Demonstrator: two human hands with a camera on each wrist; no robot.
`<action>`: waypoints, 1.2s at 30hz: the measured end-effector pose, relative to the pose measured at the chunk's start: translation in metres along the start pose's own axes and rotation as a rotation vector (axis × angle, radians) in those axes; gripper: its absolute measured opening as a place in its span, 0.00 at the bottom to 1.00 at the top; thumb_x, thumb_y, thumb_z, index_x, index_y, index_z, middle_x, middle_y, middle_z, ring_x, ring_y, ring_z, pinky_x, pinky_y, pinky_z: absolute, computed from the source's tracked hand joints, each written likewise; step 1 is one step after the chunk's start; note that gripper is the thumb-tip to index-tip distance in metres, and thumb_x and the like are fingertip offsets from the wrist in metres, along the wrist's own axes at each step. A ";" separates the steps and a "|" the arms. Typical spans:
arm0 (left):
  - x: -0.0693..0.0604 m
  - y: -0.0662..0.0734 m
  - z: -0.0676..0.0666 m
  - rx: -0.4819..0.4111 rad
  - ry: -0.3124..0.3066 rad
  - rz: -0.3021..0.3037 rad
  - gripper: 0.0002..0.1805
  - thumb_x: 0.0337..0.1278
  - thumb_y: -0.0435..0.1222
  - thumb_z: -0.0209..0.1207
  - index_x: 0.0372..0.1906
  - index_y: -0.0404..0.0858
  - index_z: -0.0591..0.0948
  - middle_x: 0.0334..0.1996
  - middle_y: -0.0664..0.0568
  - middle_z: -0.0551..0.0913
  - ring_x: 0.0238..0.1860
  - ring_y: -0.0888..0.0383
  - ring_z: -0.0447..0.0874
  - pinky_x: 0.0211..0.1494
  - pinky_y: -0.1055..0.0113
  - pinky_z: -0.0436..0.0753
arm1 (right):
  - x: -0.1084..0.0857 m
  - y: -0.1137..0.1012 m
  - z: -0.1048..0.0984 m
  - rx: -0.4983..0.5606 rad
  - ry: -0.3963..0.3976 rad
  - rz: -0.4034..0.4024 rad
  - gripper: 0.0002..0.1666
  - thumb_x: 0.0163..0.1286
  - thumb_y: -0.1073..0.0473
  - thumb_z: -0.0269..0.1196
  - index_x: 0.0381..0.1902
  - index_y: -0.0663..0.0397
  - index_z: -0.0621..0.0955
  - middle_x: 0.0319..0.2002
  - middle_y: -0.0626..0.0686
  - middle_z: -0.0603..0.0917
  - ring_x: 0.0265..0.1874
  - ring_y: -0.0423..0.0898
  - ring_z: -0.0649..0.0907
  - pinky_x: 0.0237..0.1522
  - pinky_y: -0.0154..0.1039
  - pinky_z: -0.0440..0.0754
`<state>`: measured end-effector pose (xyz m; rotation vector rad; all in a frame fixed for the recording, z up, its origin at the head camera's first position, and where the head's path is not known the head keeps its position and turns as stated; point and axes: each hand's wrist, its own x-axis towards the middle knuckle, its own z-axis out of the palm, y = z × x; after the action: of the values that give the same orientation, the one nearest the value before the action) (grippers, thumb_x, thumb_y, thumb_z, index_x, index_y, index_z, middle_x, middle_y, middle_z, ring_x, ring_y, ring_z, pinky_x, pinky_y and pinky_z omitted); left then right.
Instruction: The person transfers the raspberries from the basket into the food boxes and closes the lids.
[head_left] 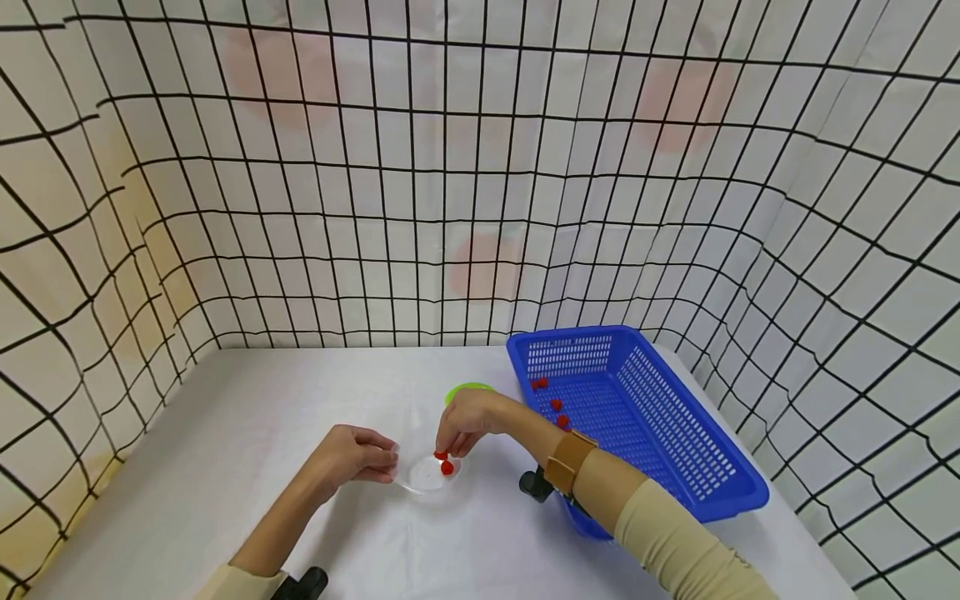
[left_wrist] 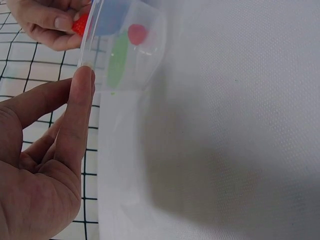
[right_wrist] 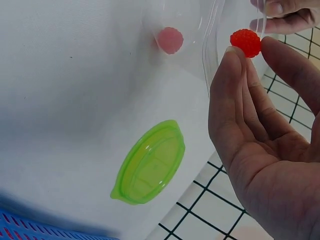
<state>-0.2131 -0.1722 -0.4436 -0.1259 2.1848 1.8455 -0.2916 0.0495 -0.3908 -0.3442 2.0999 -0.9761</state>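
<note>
The left hand (head_left: pixel 360 457), fingertips together, is pinching the bowl (head_left: pixel 423 477) at nine o'clock; the right hand (head_left: pixel 471 417), at one, is pinching a berry (right_wrist: pixel 245 43) (another berry (head_left: pixel 447 468) is lying inside the bowl).

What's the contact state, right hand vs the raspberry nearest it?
Touching. The right wrist view shows the right hand pinching the raspberry between thumb and fingers, with no gap visible.
</note>
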 end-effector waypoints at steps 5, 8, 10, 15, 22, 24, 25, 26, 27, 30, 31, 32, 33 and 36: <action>0.000 -0.001 0.000 -0.017 -0.017 0.015 0.18 0.60 0.26 0.65 0.51 0.18 0.80 0.36 0.37 0.89 0.30 0.56 0.89 0.38 0.62 0.90 | 0.000 0.002 0.000 0.014 0.011 -0.006 0.05 0.62 0.69 0.68 0.35 0.67 0.88 0.28 0.56 0.89 0.24 0.45 0.85 0.37 0.39 0.90; -0.001 -0.001 0.000 -0.015 -0.019 0.015 0.18 0.60 0.27 0.65 0.51 0.18 0.80 0.36 0.37 0.89 0.30 0.56 0.89 0.38 0.62 0.90 | 0.000 0.003 0.000 0.021 0.019 -0.004 0.05 0.61 0.69 0.68 0.34 0.67 0.88 0.30 0.58 0.89 0.25 0.45 0.85 0.36 0.38 0.90; -0.001 0.000 0.001 -0.006 -0.014 0.009 0.18 0.60 0.27 0.65 0.51 0.18 0.80 0.37 0.37 0.89 0.30 0.56 0.89 0.38 0.62 0.90 | 0.000 0.003 0.000 0.021 0.019 -0.001 0.05 0.62 0.68 0.68 0.34 0.67 0.88 0.33 0.61 0.90 0.25 0.45 0.85 0.36 0.38 0.90; -0.001 0.002 0.001 0.015 0.002 -0.007 0.17 0.60 0.28 0.66 0.51 0.20 0.81 0.37 0.36 0.89 0.30 0.55 0.89 0.38 0.63 0.90 | -0.001 0.003 -0.001 0.006 0.016 0.007 0.05 0.63 0.66 0.69 0.35 0.65 0.89 0.38 0.64 0.90 0.26 0.45 0.86 0.37 0.38 0.90; -0.002 0.003 0.000 0.017 -0.021 -0.007 0.18 0.61 0.28 0.65 0.52 0.19 0.81 0.37 0.37 0.89 0.31 0.55 0.89 0.39 0.62 0.90 | -0.005 0.005 -0.004 0.022 0.023 -0.021 0.08 0.64 0.64 0.69 0.37 0.66 0.88 0.34 0.61 0.89 0.27 0.45 0.86 0.39 0.39 0.90; -0.002 0.004 -0.002 0.018 -0.051 -0.009 0.19 0.63 0.29 0.64 0.53 0.19 0.80 0.38 0.36 0.89 0.32 0.55 0.89 0.40 0.62 0.90 | -0.010 0.004 -0.005 0.006 0.043 -0.037 0.09 0.66 0.62 0.68 0.37 0.65 0.87 0.32 0.59 0.88 0.27 0.45 0.86 0.39 0.39 0.90; -0.002 0.004 -0.003 0.021 -0.063 -0.012 0.19 0.64 0.30 0.64 0.53 0.19 0.79 0.38 0.36 0.89 0.32 0.54 0.89 0.40 0.61 0.90 | -0.012 0.004 -0.006 0.002 0.057 -0.046 0.10 0.67 0.62 0.68 0.38 0.65 0.87 0.32 0.58 0.87 0.27 0.46 0.86 0.39 0.39 0.90; -0.002 0.006 -0.004 0.028 -0.073 -0.015 0.19 0.65 0.31 0.63 0.54 0.19 0.79 0.37 0.36 0.88 0.32 0.54 0.89 0.41 0.61 0.90 | -0.015 0.004 -0.008 -0.004 0.070 -0.054 0.11 0.67 0.61 0.67 0.38 0.66 0.87 0.31 0.57 0.87 0.27 0.46 0.86 0.38 0.39 0.90; -0.003 0.007 -0.006 0.035 -0.081 -0.019 0.19 0.66 0.31 0.62 0.54 0.19 0.79 0.37 0.36 0.88 0.32 0.54 0.90 0.41 0.61 0.91 | -0.018 0.004 -0.009 -0.013 0.083 -0.062 0.12 0.68 0.60 0.67 0.39 0.66 0.87 0.31 0.57 0.87 0.27 0.46 0.86 0.38 0.39 0.90; -0.003 0.011 -0.011 0.074 -0.053 -0.035 0.18 0.70 0.33 0.59 0.54 0.21 0.79 0.36 0.36 0.88 0.31 0.52 0.90 0.39 0.60 0.91 | -0.030 0.004 -0.018 -0.021 0.124 -0.082 0.13 0.71 0.59 0.65 0.40 0.66 0.87 0.33 0.59 0.88 0.28 0.47 0.87 0.39 0.39 0.90; -0.003 0.012 -0.013 0.094 -0.036 -0.034 0.18 0.71 0.33 0.58 0.54 0.21 0.79 0.35 0.37 0.88 0.31 0.52 0.90 0.39 0.60 0.91 | -0.034 0.005 -0.021 -0.018 0.138 -0.087 0.13 0.71 0.59 0.64 0.40 0.67 0.87 0.34 0.60 0.88 0.29 0.47 0.87 0.39 0.39 0.90; -0.004 0.014 -0.016 0.117 -0.017 -0.028 0.17 0.71 0.34 0.57 0.53 0.21 0.79 0.35 0.37 0.88 0.30 0.52 0.89 0.38 0.60 0.91 | -0.038 0.006 -0.025 -0.026 0.157 -0.092 0.13 0.72 0.59 0.64 0.40 0.66 0.87 0.34 0.60 0.88 0.29 0.48 0.87 0.39 0.39 0.90; -0.004 0.015 -0.019 0.144 -0.001 -0.018 0.17 0.71 0.34 0.57 0.53 0.21 0.79 0.34 0.37 0.88 0.30 0.52 0.89 0.37 0.60 0.91 | -0.043 0.007 -0.029 -0.037 0.186 -0.095 0.12 0.72 0.58 0.64 0.39 0.65 0.87 0.35 0.60 0.88 0.30 0.48 0.87 0.39 0.39 0.90; -0.006 0.018 -0.029 0.295 0.071 0.032 0.16 0.71 0.34 0.56 0.51 0.23 0.81 0.33 0.39 0.87 0.29 0.53 0.87 0.35 0.62 0.90 | -0.057 0.014 -0.041 -0.111 0.328 -0.116 0.10 0.71 0.59 0.63 0.36 0.62 0.87 0.32 0.58 0.87 0.29 0.48 0.86 0.37 0.39 0.89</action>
<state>-0.2161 -0.1974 -0.4202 -0.0984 2.4924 1.5323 -0.2839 0.1106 -0.3538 -0.3860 2.4616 -1.0417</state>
